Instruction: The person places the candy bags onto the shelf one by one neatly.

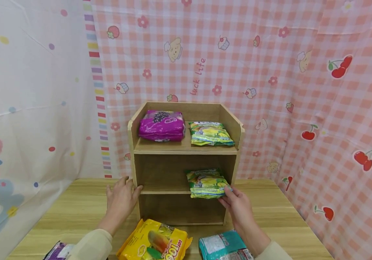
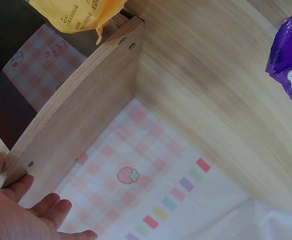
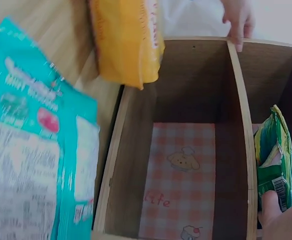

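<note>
A small wooden shelf (image 1: 186, 148) stands in front of me. My right hand (image 1: 239, 206) pinches the lower right corner of a green-and-yellow candy bag (image 1: 207, 184) at the right of its middle level. In the right wrist view the thumb (image 3: 270, 202) presses the bag near its barcode. My left hand (image 1: 122, 198) holds the shelf's left side panel (image 2: 81, 90), thumb at the front edge, other fingers spread along the outside. On the top level lie a purple bag (image 1: 162, 125) at left and another green-and-yellow bag (image 1: 210, 133) at right.
In front of the shelf, a yellow mango-print bag (image 1: 155, 240) and a teal bag (image 1: 225, 245) lie on the wood-grain table (image 1: 270, 213). A purple bag (image 1: 57, 250) is at the near left, partly behind my sleeve. Printed curtains (image 1: 186, 54) enclose the back and sides.
</note>
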`<action>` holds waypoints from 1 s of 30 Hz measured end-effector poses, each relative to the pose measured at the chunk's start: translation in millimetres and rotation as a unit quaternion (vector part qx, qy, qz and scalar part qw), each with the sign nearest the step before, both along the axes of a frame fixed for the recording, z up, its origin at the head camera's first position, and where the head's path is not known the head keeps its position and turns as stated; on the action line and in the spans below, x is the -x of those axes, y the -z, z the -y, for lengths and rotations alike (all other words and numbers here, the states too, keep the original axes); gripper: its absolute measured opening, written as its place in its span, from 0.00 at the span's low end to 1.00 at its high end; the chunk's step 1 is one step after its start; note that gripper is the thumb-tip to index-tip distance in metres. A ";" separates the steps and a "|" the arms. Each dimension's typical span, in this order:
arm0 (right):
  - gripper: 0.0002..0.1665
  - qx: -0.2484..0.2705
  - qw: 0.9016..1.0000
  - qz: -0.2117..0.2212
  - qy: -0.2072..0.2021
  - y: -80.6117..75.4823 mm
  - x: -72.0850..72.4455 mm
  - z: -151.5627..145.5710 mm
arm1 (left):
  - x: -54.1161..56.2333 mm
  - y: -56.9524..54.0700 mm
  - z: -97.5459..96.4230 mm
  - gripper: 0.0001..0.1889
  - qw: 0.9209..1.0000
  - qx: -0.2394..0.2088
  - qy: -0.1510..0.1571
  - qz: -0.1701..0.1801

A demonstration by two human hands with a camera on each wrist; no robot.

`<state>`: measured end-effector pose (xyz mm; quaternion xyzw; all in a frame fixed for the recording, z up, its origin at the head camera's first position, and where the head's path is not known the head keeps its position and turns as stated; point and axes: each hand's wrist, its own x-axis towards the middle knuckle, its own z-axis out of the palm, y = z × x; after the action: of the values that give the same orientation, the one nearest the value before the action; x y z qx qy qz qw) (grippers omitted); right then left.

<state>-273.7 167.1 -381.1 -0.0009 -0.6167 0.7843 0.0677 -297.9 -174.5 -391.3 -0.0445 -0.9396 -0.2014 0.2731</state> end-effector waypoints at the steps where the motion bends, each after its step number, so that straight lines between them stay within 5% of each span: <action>1: 0.34 -0.013 1.000 -0.001 0.002 0.6 -1.0 -0.7 | -0.1 0.1 0.0 0.24 1.000 -0.001 0.001 0.001; 6: 0.35 -0.086 0.995 -0.011 0.040 1.9 -5.7 -1.4 | -0.5 0.5 0.3 0.23 1.000 -0.004 0.001 0.004; 10: 0.33 -0.185 0.979 -0.034 0.084 2.0 -9.5 -0.8 | -0.4 0.5 0.6 0.23 1.000 -0.002 0.000 0.005; 15: 0.33 -0.304 0.940 -0.069 0.138 2.1 -13.6 0.8 | -0.2 -0.1 0.5 0.23 1.000 0.000 -0.002 0.006; 19: 0.35 -0.388 0.896 -0.125 0.178 4.6 -16.1 5.2 | 0.1 -0.7 0.2 0.23 1.000 0.001 -0.001 0.009; 21: 0.34 -0.440 0.858 -0.184 0.191 7.0 -16.4 8.5 | 0.4 -0.8 0.0 0.23 1.000 0.002 -0.001 0.010; 23: 0.32 -0.500 0.802 -0.257 0.202 10.1 -15.8 11.5 | 0.6 -0.7 -0.1 0.23 1.000 0.003 -0.001 0.010; 27: 0.27 -0.592 0.675 -0.387 0.212 15.1 -12.4 15.3 | 0.8 -0.3 -0.1 0.23 1.000 0.003 0.001 0.005; 30: 0.25 -0.624 0.607 -0.442 0.215 18.1 -8.7 16.7 | 0.7 0.0 -0.1 0.23 1.000 0.000 0.003 0.004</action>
<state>-264.9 150.4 -399.2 0.2556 -0.8341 0.0769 0.4827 -298.7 -174.4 -391.3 -0.0463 -0.9405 -0.2022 0.2692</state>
